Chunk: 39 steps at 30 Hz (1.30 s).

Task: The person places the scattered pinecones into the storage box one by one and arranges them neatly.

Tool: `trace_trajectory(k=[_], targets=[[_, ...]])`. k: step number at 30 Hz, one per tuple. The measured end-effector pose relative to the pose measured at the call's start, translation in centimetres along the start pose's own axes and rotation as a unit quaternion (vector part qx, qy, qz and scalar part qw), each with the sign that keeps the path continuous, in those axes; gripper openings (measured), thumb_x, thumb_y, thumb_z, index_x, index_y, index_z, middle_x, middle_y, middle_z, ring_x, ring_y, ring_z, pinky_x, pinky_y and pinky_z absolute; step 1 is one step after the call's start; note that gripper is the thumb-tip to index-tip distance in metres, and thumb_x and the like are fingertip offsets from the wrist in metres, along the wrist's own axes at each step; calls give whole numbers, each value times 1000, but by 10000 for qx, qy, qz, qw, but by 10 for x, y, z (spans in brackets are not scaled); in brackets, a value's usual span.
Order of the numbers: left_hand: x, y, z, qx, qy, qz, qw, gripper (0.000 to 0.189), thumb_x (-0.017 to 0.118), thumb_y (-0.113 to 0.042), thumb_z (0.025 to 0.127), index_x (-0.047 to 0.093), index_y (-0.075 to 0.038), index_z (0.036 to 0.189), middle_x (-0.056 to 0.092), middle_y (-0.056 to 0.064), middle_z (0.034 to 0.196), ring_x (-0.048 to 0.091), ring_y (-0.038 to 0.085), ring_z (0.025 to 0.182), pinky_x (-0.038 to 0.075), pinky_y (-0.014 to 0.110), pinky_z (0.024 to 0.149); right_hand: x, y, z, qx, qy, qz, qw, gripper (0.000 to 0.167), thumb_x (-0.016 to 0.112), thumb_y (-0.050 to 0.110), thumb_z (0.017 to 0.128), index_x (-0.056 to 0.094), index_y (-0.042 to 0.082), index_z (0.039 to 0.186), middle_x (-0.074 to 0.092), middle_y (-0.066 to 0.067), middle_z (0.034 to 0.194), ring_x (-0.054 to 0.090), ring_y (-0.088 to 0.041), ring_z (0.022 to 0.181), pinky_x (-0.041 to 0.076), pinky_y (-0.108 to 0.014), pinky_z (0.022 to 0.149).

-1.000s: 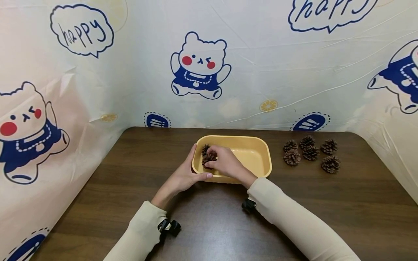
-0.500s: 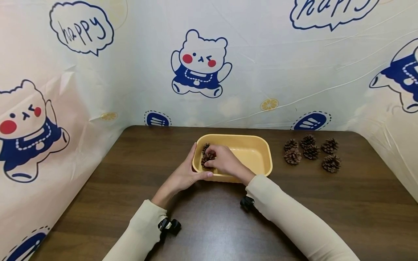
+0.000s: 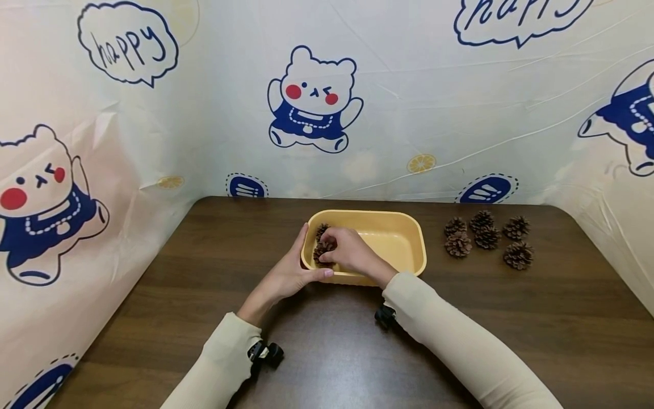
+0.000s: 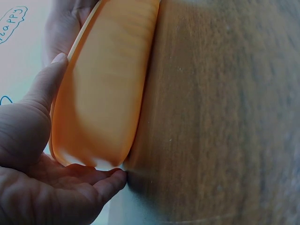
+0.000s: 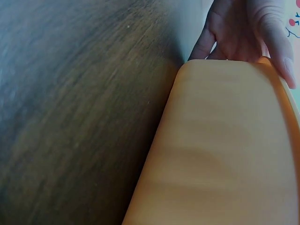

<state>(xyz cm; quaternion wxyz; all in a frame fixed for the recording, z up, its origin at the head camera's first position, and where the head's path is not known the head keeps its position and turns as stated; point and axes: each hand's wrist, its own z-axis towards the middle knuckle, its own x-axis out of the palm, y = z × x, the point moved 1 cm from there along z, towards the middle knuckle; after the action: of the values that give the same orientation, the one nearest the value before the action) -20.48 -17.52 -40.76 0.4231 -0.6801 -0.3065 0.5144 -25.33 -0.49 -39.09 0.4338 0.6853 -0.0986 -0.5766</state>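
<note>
At the left end of the yellow tub (image 3: 395, 244), a smooth, plastic-looking oblong with rounded corners and faint banding on its near wall, the left hand (image 3: 288, 276) holds on, its thumb against the near wall and its fingers round the end. Inside the tub, by that same end, the right hand (image 3: 352, 250) pinches a brown pine cone (image 3: 320, 253), rough with woody scales, between thumb and bent fingers; its lower side is hidden. Just behind it in the tub sits a second pine cone (image 3: 321, 231), partly covered by the hand. Well to the right of the tub, six loose pine cones (image 3: 487, 237) lie close together on the desk (image 3: 332, 352), whose dark brown surface is wood-grained. Compared with a second ago, the pinched cone has shifted slightly toward the tub's left wall; the tub, both grips and the six cones look almost unchanged.
</note>
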Motion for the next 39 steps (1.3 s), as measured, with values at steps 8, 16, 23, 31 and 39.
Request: trace_trajectory(k=[8,16,23,31,39], targets=[[0,0,0,24,18,-23,10000,126,86,-26,89,-12,-19,169,16,20,174,46,33,145,31,51,125,1,0,1,-3,49,-62,10000,31,88,13,83,73,4,110,77,-9,107,68,-21,98,56,-38,92],[-1,2,0,33,-18,24,10000,126,86,-28,89,-12,-20,169,18,20,174,44,33,147,30,52,125,0,1,2,-76,134,2,9999,32,86,11,85,73,3,113,77,-10,108,69,-21,98,56,-37,91],[0,1,0,78,2,-30,10000,125,85,-25,90,-12,-19,169,18,19,174,43,34,148,30,52,125,0,-1,2,-125,129,25,9998,31,86,10,86,73,3,113,78,-9,106,71,-21,98,57,-35,90],[0,0,-1,82,4,-34,10000,124,84,-24,90,-11,-18,169,17,20,174,43,34,147,29,52,126,2,-2,2,-188,113,5,9998,30,84,8,86,73,2,113,78,-9,104,72,-20,96,57,-35,89],[0,0,-1,74,-12,-17,10000,124,85,-24,90,-11,-19,169,17,20,174,42,35,149,28,52,126,1,0,2,-195,104,17,9998,29,85,8,86,74,2,111,78,-9,102,72,-20,94,57,-34,87]])
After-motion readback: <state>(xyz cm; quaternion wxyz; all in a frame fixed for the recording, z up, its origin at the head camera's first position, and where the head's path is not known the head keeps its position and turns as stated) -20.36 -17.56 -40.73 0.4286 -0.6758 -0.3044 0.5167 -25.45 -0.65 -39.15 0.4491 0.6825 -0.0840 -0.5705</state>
